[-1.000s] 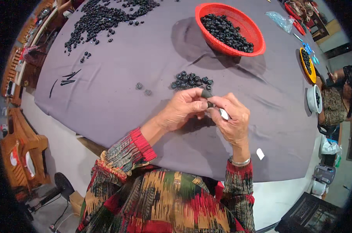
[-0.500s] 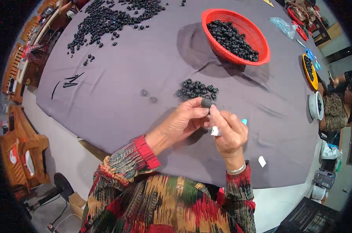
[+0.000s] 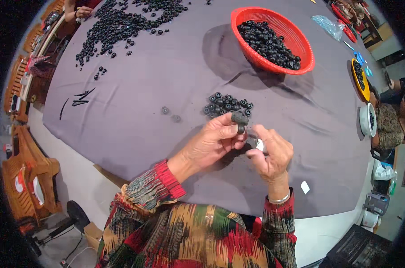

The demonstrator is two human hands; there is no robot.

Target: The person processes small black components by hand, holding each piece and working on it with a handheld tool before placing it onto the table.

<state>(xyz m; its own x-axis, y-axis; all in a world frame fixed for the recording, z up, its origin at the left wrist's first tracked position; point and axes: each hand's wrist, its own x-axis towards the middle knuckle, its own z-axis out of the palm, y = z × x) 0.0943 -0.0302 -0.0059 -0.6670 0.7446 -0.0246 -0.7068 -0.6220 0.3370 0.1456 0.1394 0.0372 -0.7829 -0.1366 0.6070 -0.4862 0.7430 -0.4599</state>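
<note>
My left hand [image 3: 213, 136] is closed, pinching a small round black rubber piece [image 3: 241, 129] between thumb and fingers. What looks like a dark cover [image 3: 240, 118] sits over its index fingertip. To the right, my right hand [image 3: 274, 154] is a little apart from that piece, thumb and index finger spread. Something small and white [image 3: 259, 145] shows inside its curled fingers; I cannot make out what it is. Just beyond my hands lies a small pile of similar black pieces [image 3: 227, 103]. Two greyish translucent pieces [image 3: 165, 110] lie to the left of it.
A red plastic basket [image 3: 312, 64] of black pieces stands at the far right. Many more black pieces [image 3: 117, 31] spread across the far left, near thin black strips [image 3: 81, 99]. A white scrap [image 3: 305, 187] lies at right. Another person's hand [image 3: 83, 13] is at the far left edge.
My right hand has drawn back to the right, and its thumb and index finger have parted. The black piece now shows in my left hand. Another person's hand has come further into view.
</note>
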